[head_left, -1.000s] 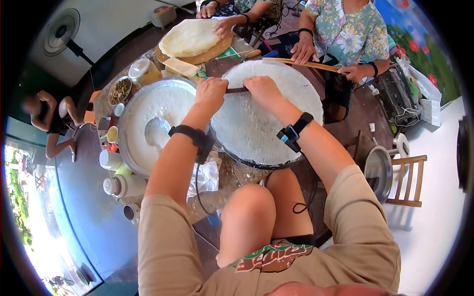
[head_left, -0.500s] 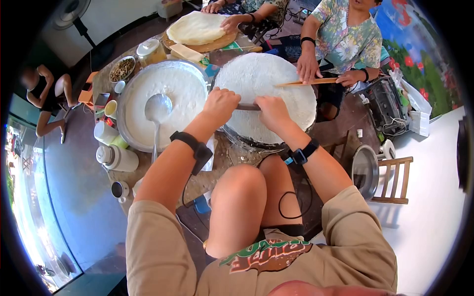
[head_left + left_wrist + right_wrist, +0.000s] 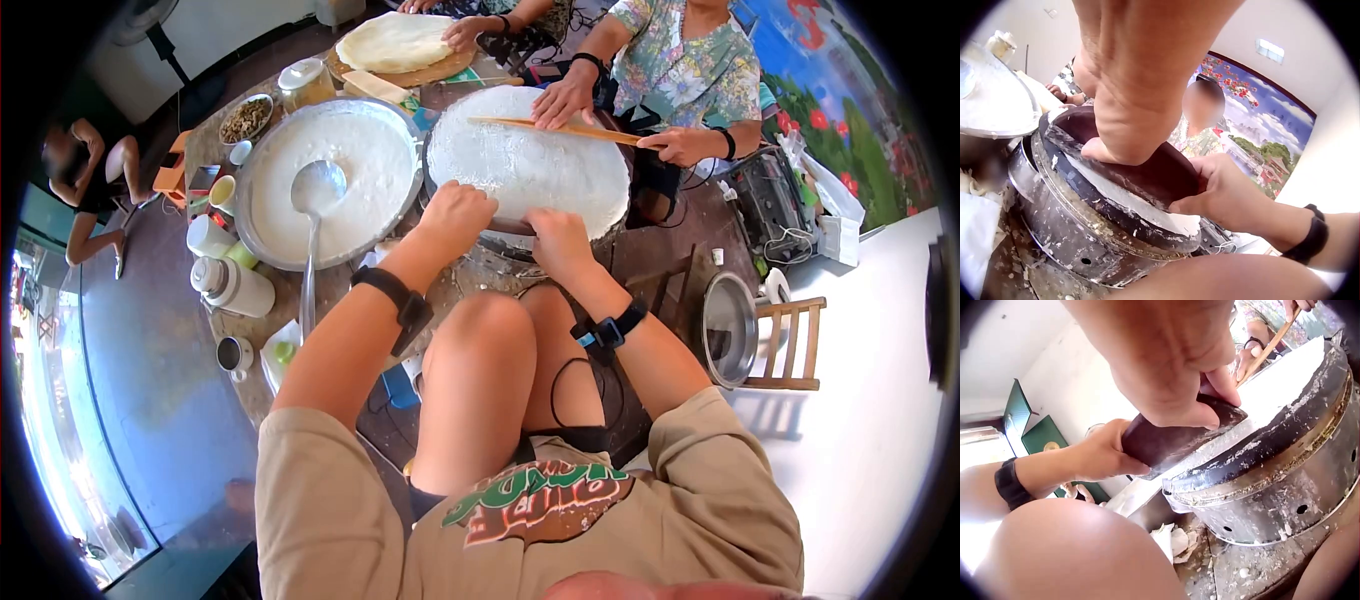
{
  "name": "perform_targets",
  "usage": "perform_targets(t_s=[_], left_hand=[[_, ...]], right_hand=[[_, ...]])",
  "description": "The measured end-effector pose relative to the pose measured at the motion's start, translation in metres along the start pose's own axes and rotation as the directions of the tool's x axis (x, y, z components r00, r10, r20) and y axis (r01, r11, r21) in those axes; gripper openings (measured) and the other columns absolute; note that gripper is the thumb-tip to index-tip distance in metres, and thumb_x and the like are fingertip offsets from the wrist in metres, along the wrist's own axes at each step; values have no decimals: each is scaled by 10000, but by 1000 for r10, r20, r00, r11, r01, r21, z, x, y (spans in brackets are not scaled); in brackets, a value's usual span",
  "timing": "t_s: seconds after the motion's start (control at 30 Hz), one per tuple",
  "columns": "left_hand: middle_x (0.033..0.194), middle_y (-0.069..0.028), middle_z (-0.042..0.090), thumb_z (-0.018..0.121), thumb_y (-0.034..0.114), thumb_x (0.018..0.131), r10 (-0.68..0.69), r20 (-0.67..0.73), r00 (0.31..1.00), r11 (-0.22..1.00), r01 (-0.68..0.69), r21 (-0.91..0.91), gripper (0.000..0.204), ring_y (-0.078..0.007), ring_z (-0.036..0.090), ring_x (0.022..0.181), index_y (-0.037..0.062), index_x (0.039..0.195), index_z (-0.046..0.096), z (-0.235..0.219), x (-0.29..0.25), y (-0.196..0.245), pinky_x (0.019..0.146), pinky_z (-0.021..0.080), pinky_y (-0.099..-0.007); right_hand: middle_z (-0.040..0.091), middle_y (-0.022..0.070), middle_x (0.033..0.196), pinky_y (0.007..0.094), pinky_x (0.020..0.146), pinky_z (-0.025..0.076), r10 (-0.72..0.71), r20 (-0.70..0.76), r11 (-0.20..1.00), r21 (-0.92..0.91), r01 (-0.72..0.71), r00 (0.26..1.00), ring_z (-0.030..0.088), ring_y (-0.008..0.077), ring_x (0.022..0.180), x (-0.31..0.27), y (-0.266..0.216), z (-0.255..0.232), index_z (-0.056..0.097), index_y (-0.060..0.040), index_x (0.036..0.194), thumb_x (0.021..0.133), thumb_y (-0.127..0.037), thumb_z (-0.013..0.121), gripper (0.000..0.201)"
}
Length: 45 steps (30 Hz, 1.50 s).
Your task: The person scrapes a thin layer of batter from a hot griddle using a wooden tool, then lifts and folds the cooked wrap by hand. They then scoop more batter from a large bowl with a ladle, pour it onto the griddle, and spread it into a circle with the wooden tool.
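Observation:
A dark curved scraper (image 3: 1169,440) is gripped at its two ends by the left hand (image 3: 457,217) and the right hand (image 3: 560,240). Its lower edge rests at the near rim of a round griddle coated with white batter (image 3: 540,165). In the left wrist view the left hand (image 3: 1138,106) has its thumb on the near face of the scraper (image 3: 1166,169), and the right hand (image 3: 1229,197) pinches the other end. From the right wrist camera, the right hand (image 3: 1172,375) has thumb and fingers round the scraper, with the left hand (image 3: 1100,450) beyond.
Left of the griddle stands a basin (image 3: 262,245) of white batter with a ladle (image 3: 318,190). Across the griddle another person holds a wooden stick (image 3: 600,133) over the batter. A flask (image 3: 235,287) and cups line the left table edge; a metal bowl (image 3: 730,330) stands at right.
Both hands have drawn the scraper toward the body, from the griddle's surface to its near rim. The other person's stick has moved in over the griddle. The head view has shifted.

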<state>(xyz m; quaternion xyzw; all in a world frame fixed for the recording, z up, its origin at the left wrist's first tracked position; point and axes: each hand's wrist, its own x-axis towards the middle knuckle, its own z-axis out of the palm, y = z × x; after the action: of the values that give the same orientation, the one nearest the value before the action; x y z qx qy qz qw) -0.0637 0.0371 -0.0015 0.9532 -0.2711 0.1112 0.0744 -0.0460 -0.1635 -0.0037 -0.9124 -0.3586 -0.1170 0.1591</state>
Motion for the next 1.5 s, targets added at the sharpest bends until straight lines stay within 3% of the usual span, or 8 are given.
perform_targets(t_s=[0.3,0.43,0.53,0.67,0.87,1.03,1.13,1.5], left_hand=[[773,-75,596,578,12,666,-16,37,999,999,17,-32,117,-260,586,829,91,751,561,-4,-12,29,735,445,-365],[739,-108,614,601,6,614,-38,61,997,996,43,-79,133,-301,596,822,81,721,581,-15,-18,33,741,447,-386],[734,-107,612,595,1,606,-76,19,997,992,78,-97,142,-310,593,799,84,720,581,-24,-17,19,719,443,-410],[734,-144,600,518,-22,647,-183,-69,981,981,178,-74,138,-337,581,783,60,741,577,-39,17,-24,700,447,-433],[745,-141,615,529,6,671,-378,-102,920,926,378,-11,103,-325,598,794,63,734,586,-2,61,-86,698,456,-426],[732,-131,626,543,39,695,-443,-82,893,892,448,60,59,-292,614,767,58,713,596,19,76,-101,687,469,-388],[726,-122,624,546,41,707,-322,-159,933,933,342,115,54,-278,619,747,60,720,595,21,66,-96,677,471,-374],[737,-108,597,564,-9,657,-249,-87,965,963,256,86,118,-275,607,737,63,750,550,9,25,-49,662,461,-370]], right_hand=[[602,160,709,424,619,479,-21,53,1000,17,20,998,593,343,700,-29,-9,-15,605,-39,780,649,33,541,161],[606,159,717,421,627,483,-26,190,999,-22,31,981,601,339,714,-34,-7,-20,609,-42,803,664,20,553,163],[604,156,703,427,616,477,-75,74,993,96,68,994,599,348,695,-16,-9,-35,597,-63,770,649,-12,577,132],[609,165,729,427,628,474,-97,-42,987,123,102,994,604,343,715,55,7,-41,603,-71,830,735,-16,502,149],[594,147,735,417,654,468,-228,-72,968,93,234,971,593,333,755,151,58,13,586,-60,768,720,-19,490,115],[587,131,729,412,655,467,-259,-132,959,81,271,957,593,319,759,176,70,42,566,-61,725,711,-23,478,97],[578,127,713,406,658,472,-252,-124,963,70,262,960,591,316,748,166,69,51,559,-58,713,696,-12,492,83],[583,111,730,387,649,492,-255,-12,967,-6,255,967,603,292,738,109,37,28,545,-59,729,682,-15,529,66]])
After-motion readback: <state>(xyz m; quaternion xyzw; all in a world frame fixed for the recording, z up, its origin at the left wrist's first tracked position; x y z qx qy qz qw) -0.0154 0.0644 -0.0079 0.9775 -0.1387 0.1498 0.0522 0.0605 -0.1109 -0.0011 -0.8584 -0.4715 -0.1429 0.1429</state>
